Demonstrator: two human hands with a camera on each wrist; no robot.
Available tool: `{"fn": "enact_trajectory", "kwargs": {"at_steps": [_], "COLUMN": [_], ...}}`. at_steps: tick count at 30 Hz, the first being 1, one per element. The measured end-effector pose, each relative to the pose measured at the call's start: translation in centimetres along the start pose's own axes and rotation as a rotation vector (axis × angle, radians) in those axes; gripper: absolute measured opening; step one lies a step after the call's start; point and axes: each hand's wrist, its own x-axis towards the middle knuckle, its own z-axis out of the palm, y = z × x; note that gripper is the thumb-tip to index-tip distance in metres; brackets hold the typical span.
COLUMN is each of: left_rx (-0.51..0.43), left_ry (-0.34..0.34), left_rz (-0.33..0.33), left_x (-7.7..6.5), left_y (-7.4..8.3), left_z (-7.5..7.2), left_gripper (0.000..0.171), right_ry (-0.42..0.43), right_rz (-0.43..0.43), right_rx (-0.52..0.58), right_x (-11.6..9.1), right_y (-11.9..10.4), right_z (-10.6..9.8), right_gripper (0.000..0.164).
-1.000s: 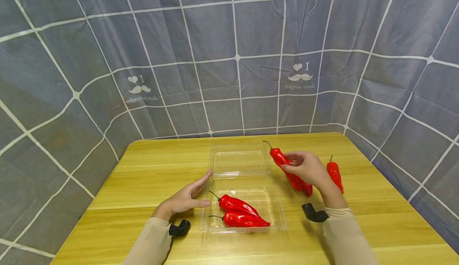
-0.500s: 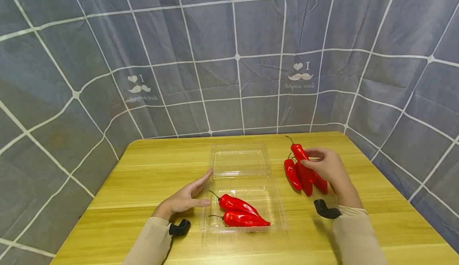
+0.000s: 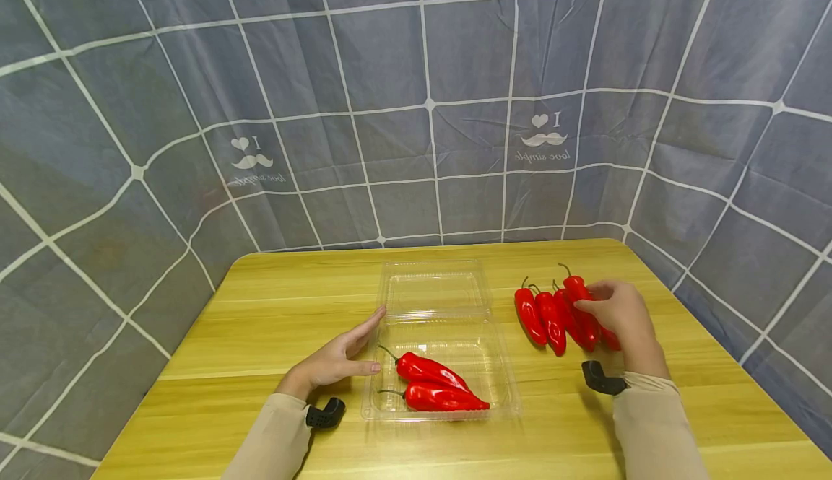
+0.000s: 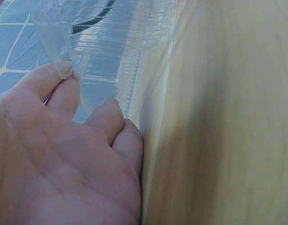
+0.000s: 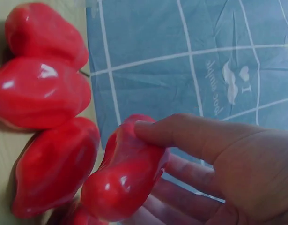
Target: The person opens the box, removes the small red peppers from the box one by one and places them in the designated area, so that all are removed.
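Between thumb and fingers my right hand (image 3: 622,315) holds a red pepper (image 3: 581,303), tilted with its green stem to the back. In the right wrist view the thumb presses on the held pepper (image 5: 129,164). To its left lie several more, including an outermost red pepper (image 3: 529,315); another peeks out below the hand. My left hand (image 3: 338,357) rests at the left edge of a clear plastic clamshell box (image 3: 490,368), fingers extended; the left wrist view shows fingertips of the left hand (image 4: 64,154) at the wall. Two peppers (image 3: 435,382) lie in the front half.
The box's lid (image 3: 434,291) lies folded back on the wooden table (image 3: 286,307). A grey checked cloth (image 3: 364,68) hangs behind and along both sides. Each wrist bears a black camera mount (image 3: 327,413).
My right hand has moved right with the red pepper, uncovering the other peppers on the table. The left hand and the box have stayed put.
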Motion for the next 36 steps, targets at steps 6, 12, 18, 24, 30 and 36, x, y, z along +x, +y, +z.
{"fn": "enact_trajectory", "kwargs": {"at_steps": [6, 12, 18, 24, 30, 36], "left_rx": [-0.005, -0.007, -0.003, -0.001, 0.001, 0.003], "left_ry": [-0.006, -0.005, -0.003, -0.005, -0.008, -0.008], "left_rz": [0.008, 0.008, 0.005, 0.004, 0.01, 0.012], "left_x": [0.0, 0.0, 0.0, 0.1, 0.1, 0.0], "left_y": [0.1, 0.1, 0.1, 0.2, 0.2, 0.3], "left_z": [0.0, 0.0, 0.1, 0.1, 0.1, 0.2], "left_gripper": [0.092, 0.092, 0.092, 0.093, 0.093, 0.093], "right_ry": [-0.028, -0.045, -0.048, -0.037, -0.068, -0.117], "right_rz": [0.061, 0.101, 0.078, 0.039, 0.048, 0.02], "right_rx": [-0.021, -0.028, -0.071, -0.109, -0.06, -0.043], "right_x": [0.2, 0.4, 0.6, 0.5, 0.4, 0.3], "right_y": [0.5, 0.8, 1.3, 1.6, 1.2, 0.5], "right_z": [-0.2, -0.4, -0.2, -0.1, -0.1, -0.1], "right_gripper": [0.055, 0.057, 0.059, 0.065, 0.08, 0.09]}}
